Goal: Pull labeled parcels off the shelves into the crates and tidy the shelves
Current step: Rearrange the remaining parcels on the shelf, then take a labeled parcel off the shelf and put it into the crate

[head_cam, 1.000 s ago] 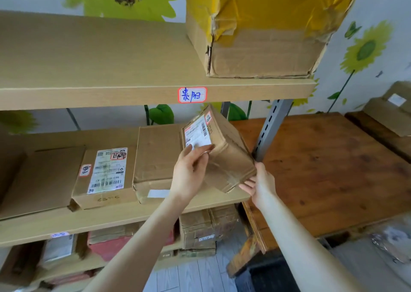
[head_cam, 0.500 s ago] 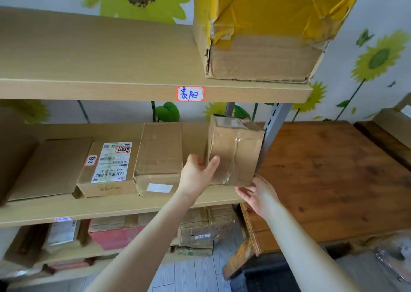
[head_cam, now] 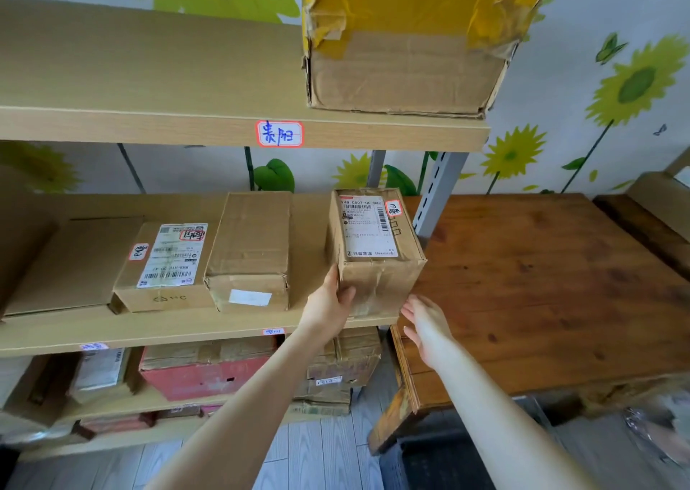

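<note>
Pale wooden middle shelf [head_cam: 186, 331] carries several cartons [head_cam: 250, 243], and at its right end stands a small labeled parcel [head_cam: 373, 250], label facing up. Left hand [head_cam: 328, 306] grips its lower left corner, thumb across the front; right hand [head_cam: 425, 321] hovers just beside it, fingers straight, holding nothing.

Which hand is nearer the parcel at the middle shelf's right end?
Left. The left hand grips the parcel at its lower left; the right hand is apart, lower right.

brown parcel [head_cam: 375, 250], white label [head_cam: 367, 228]
</note>
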Demonstrator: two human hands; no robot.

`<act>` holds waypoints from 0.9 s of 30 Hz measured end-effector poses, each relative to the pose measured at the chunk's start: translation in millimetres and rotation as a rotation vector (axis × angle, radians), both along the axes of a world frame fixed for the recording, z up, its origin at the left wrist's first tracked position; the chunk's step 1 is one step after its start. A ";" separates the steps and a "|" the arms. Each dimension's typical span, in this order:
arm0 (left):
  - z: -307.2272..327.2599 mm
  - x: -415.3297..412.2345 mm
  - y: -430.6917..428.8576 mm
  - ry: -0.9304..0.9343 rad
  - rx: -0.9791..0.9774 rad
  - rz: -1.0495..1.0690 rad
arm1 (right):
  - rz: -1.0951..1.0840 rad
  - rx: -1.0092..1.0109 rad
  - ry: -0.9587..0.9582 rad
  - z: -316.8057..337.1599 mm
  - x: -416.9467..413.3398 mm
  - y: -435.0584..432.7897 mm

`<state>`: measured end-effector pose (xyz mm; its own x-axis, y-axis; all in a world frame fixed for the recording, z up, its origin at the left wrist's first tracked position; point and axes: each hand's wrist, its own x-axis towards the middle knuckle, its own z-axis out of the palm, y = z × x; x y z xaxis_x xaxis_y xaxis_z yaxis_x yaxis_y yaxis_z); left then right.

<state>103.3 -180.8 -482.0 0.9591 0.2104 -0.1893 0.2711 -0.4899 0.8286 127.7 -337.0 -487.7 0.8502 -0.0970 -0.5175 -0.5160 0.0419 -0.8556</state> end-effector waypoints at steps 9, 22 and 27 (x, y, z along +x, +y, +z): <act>19.2 -68.4 29.0 -0.554 0.060 0.352 | 0.318 -0.133 -0.177 -8.1 -64.2 34.5; 27.7 -61.6 144.9 -0.197 -0.017 0.354 | 0.257 -0.158 -0.081 23.2 -21.1 170.8; 37.3 -64.6 163.8 -0.415 -0.310 0.212 | -0.043 0.150 -0.169 21.7 -36.3 163.3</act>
